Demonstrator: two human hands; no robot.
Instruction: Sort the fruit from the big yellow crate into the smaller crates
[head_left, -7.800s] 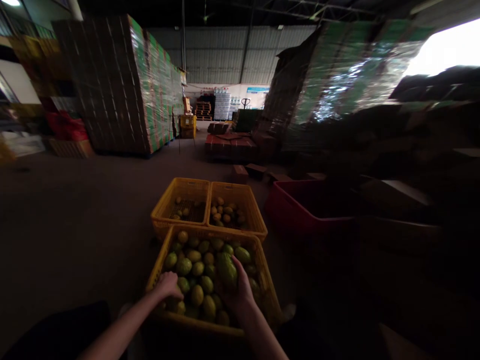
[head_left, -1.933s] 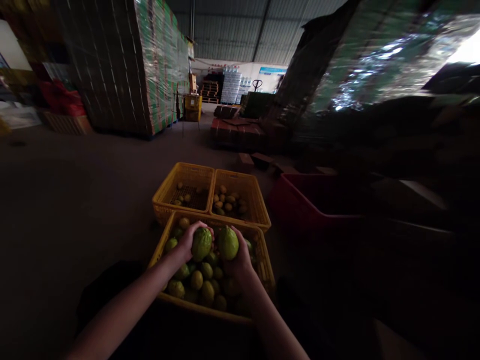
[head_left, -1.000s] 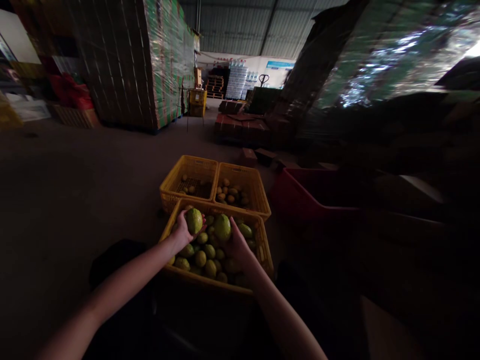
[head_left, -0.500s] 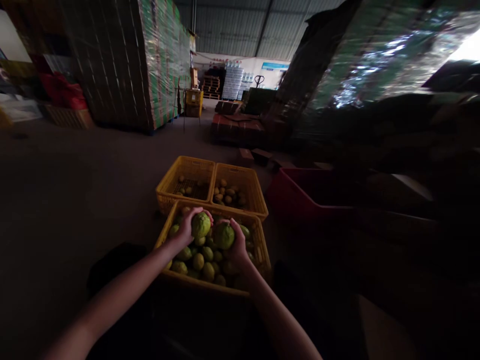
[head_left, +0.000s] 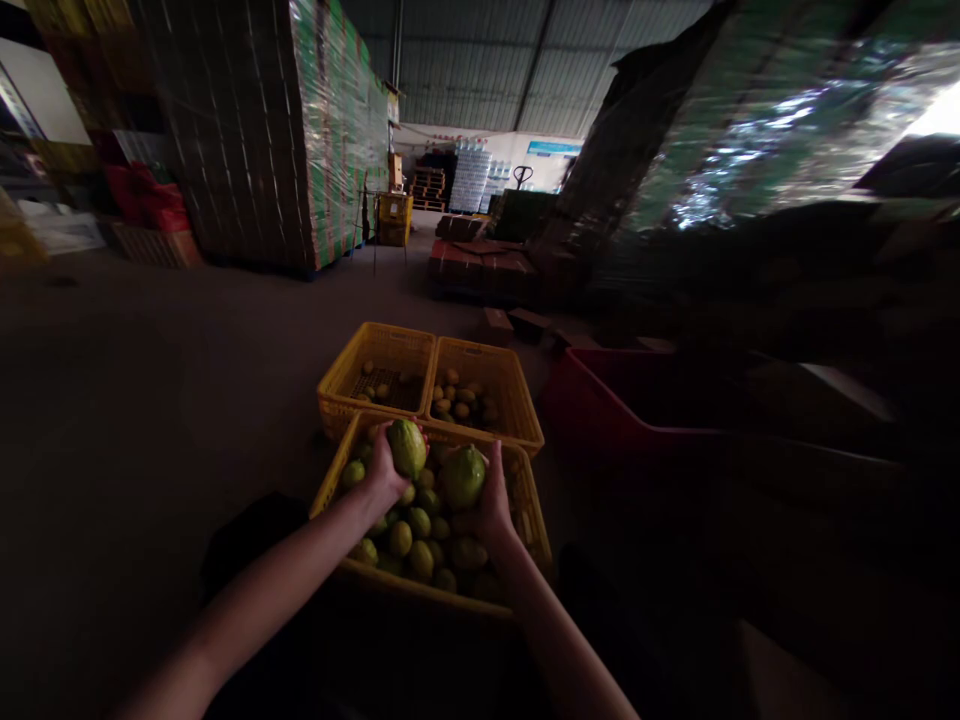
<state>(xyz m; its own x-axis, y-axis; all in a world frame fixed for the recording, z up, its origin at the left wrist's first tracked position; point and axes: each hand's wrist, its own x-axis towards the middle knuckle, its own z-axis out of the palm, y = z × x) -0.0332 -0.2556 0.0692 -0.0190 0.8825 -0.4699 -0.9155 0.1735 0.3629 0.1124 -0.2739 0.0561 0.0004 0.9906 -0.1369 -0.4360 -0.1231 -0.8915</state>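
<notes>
Over the near yellow crate (head_left: 435,597), each of my hands holds a fruit that looks like a lemon. My left hand (head_left: 384,472) is closed around the side of a bumpy yellow-green lemon (head_left: 407,448), with fingertips showing behind it. A larger, greener lemon (head_left: 463,477) rests in my right hand (head_left: 493,503), its pointed tip upward and my thumb raised beside it. Beneath them, many smaller green and yellowish lemons (head_left: 400,539) fill the crate. My right fingers are mostly hidden under the fruit.
Behind the near crate stand two more yellow crates: the left one (head_left: 352,350) holds several fruits, the right one (head_left: 517,390) a small heap. A red bin (head_left: 600,395) is on the right. Wrapped pallet stacks (head_left: 337,150) rise beyond. The right side is very dark.
Both lemons have turned in my hands; the right one now shows its tip upward and my right thumb stands straighter. The view has shifted slightly, moving the crates down and to the right.
</notes>
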